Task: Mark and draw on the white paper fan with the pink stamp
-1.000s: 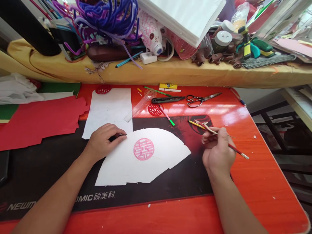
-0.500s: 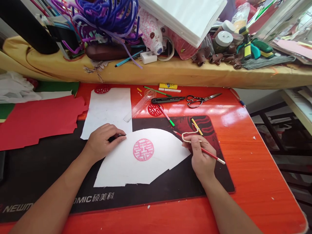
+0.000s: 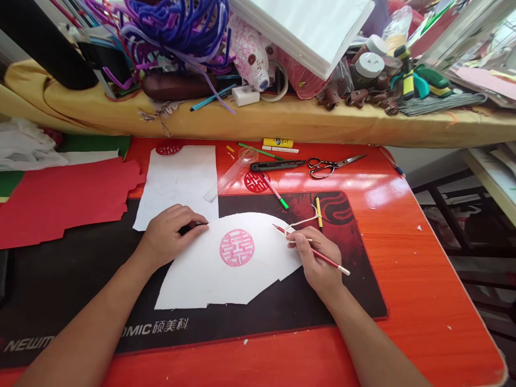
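Now our right hand, gripping a red pencil and string, has come in over the paper; our left hand stays pressed on it.

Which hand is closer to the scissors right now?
Right. The right hand is nearly straight below the scissors in the view; the left hand is farther off, to their lower left.

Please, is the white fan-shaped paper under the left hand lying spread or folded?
Spread: the fan-shaped white paper lies flat on the black desk mat, with no flap turned over.
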The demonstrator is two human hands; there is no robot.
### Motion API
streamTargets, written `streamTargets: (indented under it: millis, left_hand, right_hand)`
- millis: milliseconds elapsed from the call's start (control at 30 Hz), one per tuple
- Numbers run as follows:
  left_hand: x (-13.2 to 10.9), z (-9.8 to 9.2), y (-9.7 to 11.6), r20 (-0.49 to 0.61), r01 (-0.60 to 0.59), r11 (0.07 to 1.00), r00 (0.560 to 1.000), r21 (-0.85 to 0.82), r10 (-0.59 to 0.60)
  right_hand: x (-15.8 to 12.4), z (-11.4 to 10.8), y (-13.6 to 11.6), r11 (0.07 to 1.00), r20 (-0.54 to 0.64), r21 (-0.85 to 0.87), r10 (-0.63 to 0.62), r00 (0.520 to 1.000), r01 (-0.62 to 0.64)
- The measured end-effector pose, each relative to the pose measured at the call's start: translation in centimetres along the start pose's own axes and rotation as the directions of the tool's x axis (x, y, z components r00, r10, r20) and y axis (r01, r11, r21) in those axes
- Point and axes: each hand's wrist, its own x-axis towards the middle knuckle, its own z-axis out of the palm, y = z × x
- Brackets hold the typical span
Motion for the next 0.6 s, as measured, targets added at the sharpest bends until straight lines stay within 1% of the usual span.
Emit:
streamTargets:
  millis: [300, 600]
  left_hand:
    - [0.04, 0.06, 0.0, 0.012, 0.01, 1.0, 1.0, 0.007, -0.01]
    - [0.08, -0.07, -0.03, 0.032, 0.02, 0.999, 0.999, 0.027, -0.021]
  right_hand:
    - [0.07, 0.11, -0.1, 0.999, 0.036, -0.045, 0.003, 0.999, -0.002]
    - [0.0, 0.13, -0.22, 0.999, 0.046, -0.043, 0.008, 0.999, -0.006]
